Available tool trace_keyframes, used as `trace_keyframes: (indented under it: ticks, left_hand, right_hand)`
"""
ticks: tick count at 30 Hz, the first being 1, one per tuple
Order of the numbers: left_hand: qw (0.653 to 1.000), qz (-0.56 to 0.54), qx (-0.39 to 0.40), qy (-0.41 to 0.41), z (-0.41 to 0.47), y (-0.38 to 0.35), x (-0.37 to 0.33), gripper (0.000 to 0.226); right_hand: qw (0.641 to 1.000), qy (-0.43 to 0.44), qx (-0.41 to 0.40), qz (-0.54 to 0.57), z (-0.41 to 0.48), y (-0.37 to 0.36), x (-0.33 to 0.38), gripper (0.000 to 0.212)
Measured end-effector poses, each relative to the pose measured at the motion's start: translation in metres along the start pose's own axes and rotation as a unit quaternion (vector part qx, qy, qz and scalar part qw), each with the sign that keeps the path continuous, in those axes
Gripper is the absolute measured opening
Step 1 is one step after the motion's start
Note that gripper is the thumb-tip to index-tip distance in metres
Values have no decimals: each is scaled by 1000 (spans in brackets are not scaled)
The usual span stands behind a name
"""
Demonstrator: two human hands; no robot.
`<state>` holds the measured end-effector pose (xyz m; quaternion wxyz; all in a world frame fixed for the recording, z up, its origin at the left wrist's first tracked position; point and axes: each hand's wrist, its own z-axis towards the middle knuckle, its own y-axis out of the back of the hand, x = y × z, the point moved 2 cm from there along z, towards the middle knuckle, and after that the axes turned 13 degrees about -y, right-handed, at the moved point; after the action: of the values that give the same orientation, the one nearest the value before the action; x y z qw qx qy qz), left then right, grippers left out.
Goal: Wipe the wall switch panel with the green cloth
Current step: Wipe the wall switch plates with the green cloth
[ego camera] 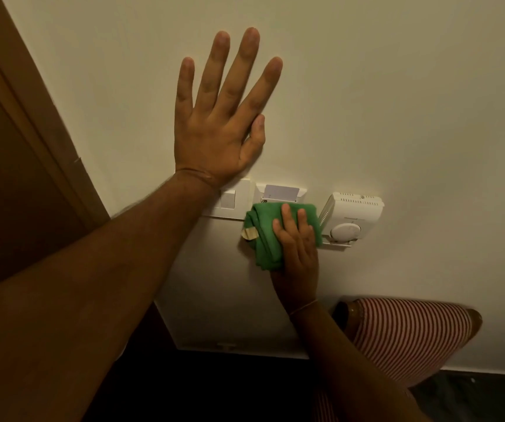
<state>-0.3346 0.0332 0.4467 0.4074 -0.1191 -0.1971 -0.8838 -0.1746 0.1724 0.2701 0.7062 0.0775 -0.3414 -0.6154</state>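
Note:
The white wall switch panel [233, 197] sits on the cream wall, with a key-card holder plate [278, 193] joined to its right. My left hand [220, 117] lies flat on the wall just above the panel, fingers spread, holding nothing; its wrist covers the panel's upper left corner. My right hand [296, 239] presses a bunched green cloth [268, 233] against the lower part of the card holder plate and the wall under it. The cloth hides that plate's bottom half. A pale tag sticks out of the cloth at its left.
A white thermostat [351, 217] with a round dial hangs right of the cloth, almost touching it. A brown wooden door frame [32, 117] runs down the left. A red-and-white striped trouser leg [406, 336] shows at lower right above the dark floor.

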Motion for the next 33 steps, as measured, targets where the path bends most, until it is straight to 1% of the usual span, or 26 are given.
trace_keyframes:
  ticks: [2, 6, 8, 9, 10, 13, 15, 17, 20, 22, 24, 28, 31, 33]
  left_hand:
    - [1000, 2, 0, 0, -1, -1, 0, 72]
    - [1000, 1, 2, -1, -1, -1, -1, 72]
    - [1000, 6, 4, -2, 0, -1, -1, 72]
    - [1000, 8, 6, -1, 0, -1, 0, 72]
    - [1000, 8, 7, 1, 0, -1, 0, 73]
    - [1000, 5, 7, 1, -1, -2, 0, 73]
    - [1000, 6, 6, 1, -1, -2, 0, 73]
    - [1000, 4, 3, 8, -1, -3, 0, 73]
    - [1000, 3, 5, 13, 0, -2, 1, 73]
    - [1000, 0, 10, 5, 1, -1, 2, 73]
    - [1000, -1, 10, 1, 2, -1, 0, 73]
    - [1000, 1, 4, 8, 1, -3, -1, 73]
    - [1000, -2, -7, 11, 1, -8, 2, 73]
    - [1000, -7, -12, 13, 0, -14, 3, 74]
  right_hand:
    - [1000, 1, 0, 2, -3, -11, 13, 44]
    - [995, 88, 27, -49, -11, -20, 9, 37]
    - [992, 101, 37, -70, -13, -16, 0, 43]
    - [993, 89, 39, -65, -14, -13, -4, 47]
    - [996, 68, 35, -50, -14, -9, -6, 46]
    - [1000, -6, -12, 12, -4, 0, -7, 44]
    - [998, -33, -35, 30, 1, -4, 4, 45]
    - [999, -33, -30, 25, -1, -12, 18, 42]
    - [999, 36, 11, 0, -8, -20, 23, 39]
    - [998, 62, 25, -13, -12, -16, 15, 37]
    - [999, 41, 14, -9, -12, -9, 5, 39]
    - [998, -37, -37, 31, -4, 0, 2, 43]
    - [997, -46, -54, 41, -2, -9, 18, 37]
    - [999, -27, -36, 22, -3, -18, 27, 35]
